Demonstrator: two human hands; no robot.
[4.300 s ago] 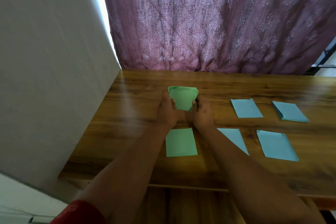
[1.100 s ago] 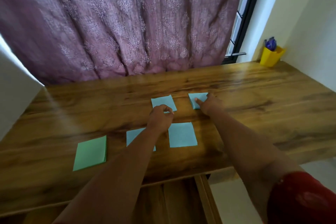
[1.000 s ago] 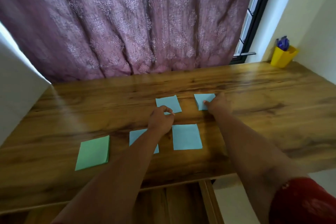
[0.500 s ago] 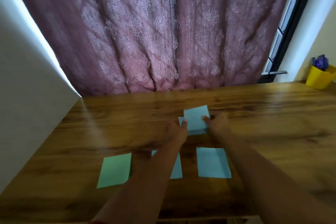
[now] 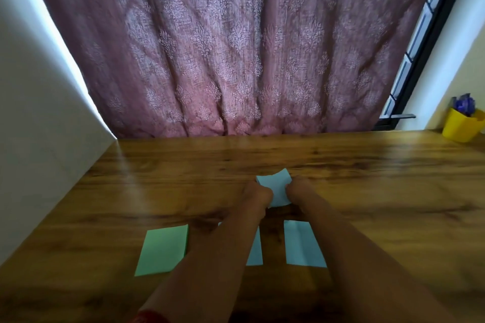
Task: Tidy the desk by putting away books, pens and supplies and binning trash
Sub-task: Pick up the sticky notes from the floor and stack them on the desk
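Wooden desk [image 5: 367,178] fills the lower part of the view, glossy grain, running back to a mauve patterned curtain [image 5: 223,47]; white wall [image 5: 34,113] along the desk's left edge, dark window frame [image 5: 420,47] at right. Yellow cup [image 5: 463,127] with something purple in it sits at the far right corner, well apart from the work.

Near the front edge, left to right: green paper stack [image 5: 162,250], a blue sheet [image 5: 256,250] mostly hidden under the left forearm, another blue sheet [image 5: 301,244] partly under the right forearm. All lie flat on the wood.

Mid-desk — the held blue papers [image 5: 275,187] are up off the surface, between both hands. Left hand [image 5: 256,195] pinches the left edge, right hand [image 5: 299,191] grips the right edge, fingers curled on both. The top edge bows, so the sheets are clearly bending under the squeeze.

Handling, as a guess: very light, thin, floppy, easy to crease or tear — not fragile otherwise. Loose sheets likely slide on each other and on the shiny top. Best held by opposite edges as here, or a thumb-over pinch at one side once squared. Flat sheets on gloss may need a fingernail or a slide toward the front edge to lift.
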